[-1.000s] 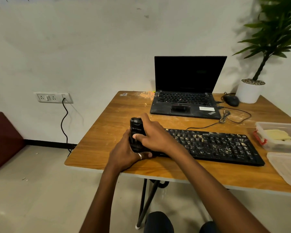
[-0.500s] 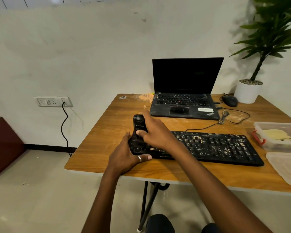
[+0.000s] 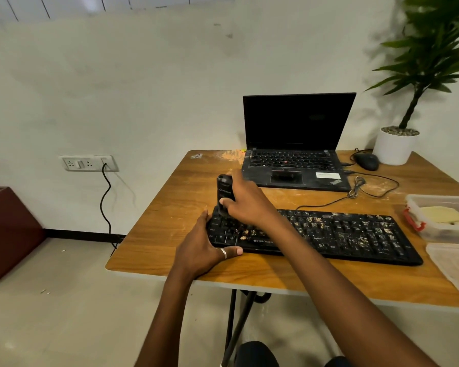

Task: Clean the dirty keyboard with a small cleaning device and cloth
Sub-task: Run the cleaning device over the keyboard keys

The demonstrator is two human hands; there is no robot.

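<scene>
A black keyboard point(image 3: 337, 234) strewn with pale crumbs lies across the wooden table point(image 3: 175, 207). My right hand point(image 3: 249, 201) grips a small black cleaning device point(image 3: 224, 193), held upright with its lower end on the keyboard's far-left keys. My left hand point(image 3: 200, 247) holds the keyboard's left end, thumb along the front edge, fingers at the side. A pale cloth point(image 3: 453, 266) lies at the table's right edge.
An open laptop point(image 3: 294, 144) stands behind the keyboard. A mouse point(image 3: 366, 161), its cable and a potted plant point(image 3: 398, 147) sit at the back right. A plastic box point(image 3: 440, 215) is on the right. A wall socket point(image 3: 88, 163) with a black cord is to the left.
The device has moved from the keyboard's near-left corner toward the back of the left end. More left keys show. My left hand stays on the keyboard's end.
</scene>
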